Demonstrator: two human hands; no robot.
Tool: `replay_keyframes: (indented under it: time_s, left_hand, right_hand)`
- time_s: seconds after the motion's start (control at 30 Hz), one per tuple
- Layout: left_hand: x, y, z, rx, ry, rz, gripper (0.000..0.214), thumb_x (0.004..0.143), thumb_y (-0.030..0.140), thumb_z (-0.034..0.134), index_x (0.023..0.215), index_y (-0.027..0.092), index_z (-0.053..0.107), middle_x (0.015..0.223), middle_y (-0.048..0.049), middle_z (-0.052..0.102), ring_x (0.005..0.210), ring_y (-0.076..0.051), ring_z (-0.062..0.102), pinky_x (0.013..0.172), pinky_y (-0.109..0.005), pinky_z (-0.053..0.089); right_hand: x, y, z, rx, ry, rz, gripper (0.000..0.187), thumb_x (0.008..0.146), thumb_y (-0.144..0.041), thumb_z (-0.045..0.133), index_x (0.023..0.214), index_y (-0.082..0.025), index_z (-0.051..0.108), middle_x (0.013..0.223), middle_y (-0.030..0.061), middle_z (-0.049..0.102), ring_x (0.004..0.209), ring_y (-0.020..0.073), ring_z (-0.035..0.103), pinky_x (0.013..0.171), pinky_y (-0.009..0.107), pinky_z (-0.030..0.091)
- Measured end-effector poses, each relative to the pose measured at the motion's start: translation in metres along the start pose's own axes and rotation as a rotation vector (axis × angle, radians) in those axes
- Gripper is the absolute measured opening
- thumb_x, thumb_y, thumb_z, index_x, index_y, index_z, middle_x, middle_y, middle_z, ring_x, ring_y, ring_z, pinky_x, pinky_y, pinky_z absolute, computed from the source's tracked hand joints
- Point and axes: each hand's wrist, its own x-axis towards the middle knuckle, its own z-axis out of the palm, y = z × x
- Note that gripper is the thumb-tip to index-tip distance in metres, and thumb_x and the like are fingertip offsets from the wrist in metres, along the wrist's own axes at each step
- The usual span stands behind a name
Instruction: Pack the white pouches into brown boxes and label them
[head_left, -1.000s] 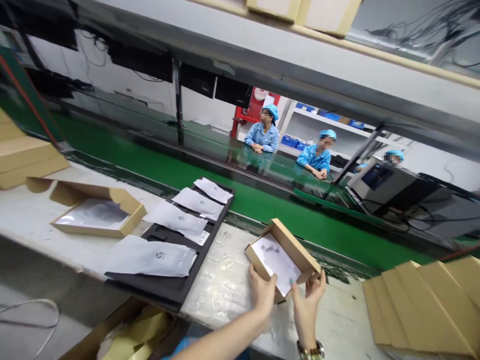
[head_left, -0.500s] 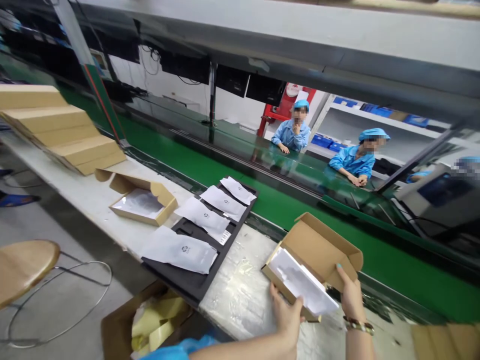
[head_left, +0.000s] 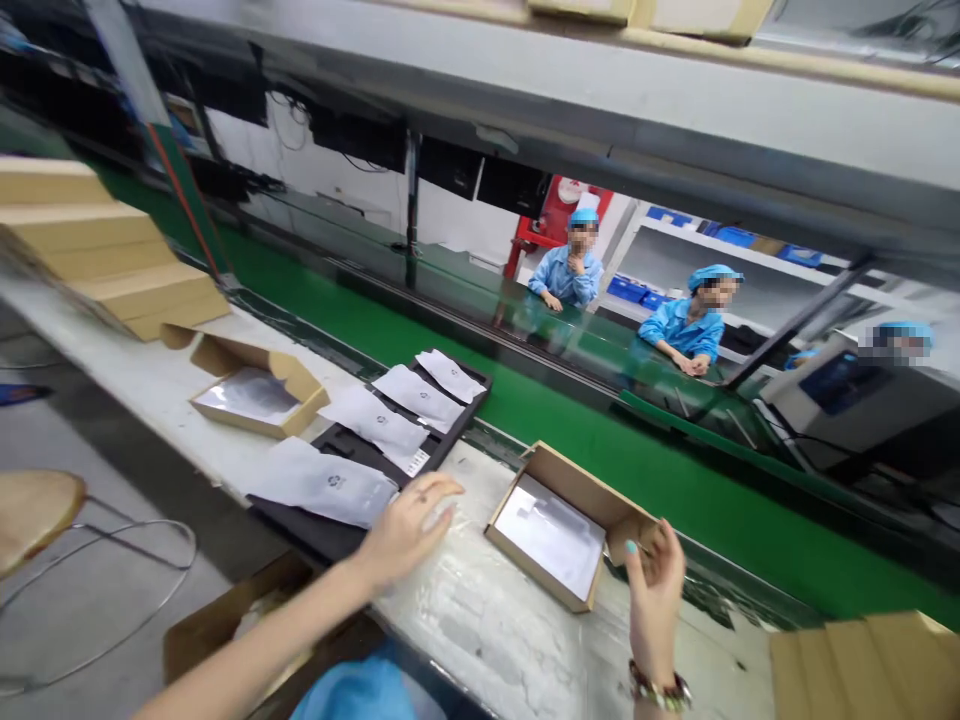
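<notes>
An open cardboard box (head_left: 559, 525) with a white pouch inside lies flat on the plastic-covered bench (head_left: 480, 610). My right hand (head_left: 654, 580) pinches the box's right side flap. My left hand (head_left: 409, 525) hovers over the bench with fingers loosely spread, holding nothing, just right of a black tray (head_left: 352, 450). On that tray lie several white pouches (head_left: 322, 485), the nearest one close to my left fingertips.
A second open box (head_left: 259, 395) with a pouch sits further left, beside stacked flat cartons (head_left: 112, 260). A green conveyor belt (head_left: 600, 450) runs behind the bench; three co-workers in blue sit beyond it. More flat cartons (head_left: 870, 665) lie at right. A stool (head_left: 34, 510) stands lower left.
The box has been set down flat on the bench. My left hand has let go of it and moved left toward the black tray. My right hand stays at the flap.
</notes>
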Motion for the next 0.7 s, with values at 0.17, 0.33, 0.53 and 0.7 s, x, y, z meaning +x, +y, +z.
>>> replay_keyframes:
  time_s: [0.17, 0.33, 0.53, 0.7]
  left_hand:
    - [0.011, -0.070, -0.114, 0.491, -0.303, -0.070, 0.039, 0.092, 0.038, 0.058, 0.126, 0.019, 0.058, 0.132, -0.0127, 0.059, 0.128, -0.029, 0.051, 0.112, -0.044, 0.036]
    - [-0.007, -0.110, -0.150, 0.565, -0.400, -0.198, 0.073, 0.058, 0.044, 0.085, 0.122, 0.018, 0.060, 0.134, -0.0166, 0.058, 0.123, -0.037, 0.055, 0.114, -0.053, 0.028]
    - [-0.002, -0.133, -0.158, 0.617, -0.471, -0.272, 0.068, 0.051, 0.025, 0.084, 0.115, 0.018, 0.061, 0.120, -0.0110, 0.067, 0.118, -0.033, 0.058, 0.114, -0.049, 0.024]
    - [0.002, -0.127, -0.163, 0.641, -0.480, -0.064, 0.055, 0.070, 0.031, 0.066, 0.123, 0.023, 0.060, 0.117, -0.0018, 0.068, 0.114, -0.025, 0.061, 0.114, -0.044, 0.024]
  right_hand:
    - [-0.058, 0.003, 0.013, -0.256, 0.392, -0.465, 0.052, 0.085, -0.039, 0.067, 0.133, -0.021, 0.058, 0.128, 0.0181, 0.060, 0.118, 0.0407, 0.057, 0.100, 0.061, 0.046]
    - [-0.057, 0.022, 0.065, -0.625, -0.609, -0.478, 0.057, 0.095, -0.045, 0.052, 0.147, -0.024, 0.046, 0.149, 0.0120, 0.049, 0.135, 0.0405, 0.045, 0.107, 0.063, 0.040]
    - [-0.037, 0.012, 0.070, -0.702, -0.777, -0.390, 0.052, 0.093, -0.044, 0.058, 0.139, -0.021, 0.055, 0.141, 0.0127, 0.057, 0.131, 0.0351, 0.053, 0.108, 0.051, 0.044]
    - [-0.030, -0.005, 0.064, -0.742, -0.718, -0.472, 0.034, 0.096, -0.033, 0.056, 0.128, -0.022, 0.062, 0.124, 0.0093, 0.068, 0.114, 0.0265, 0.064, 0.096, 0.037, 0.052]
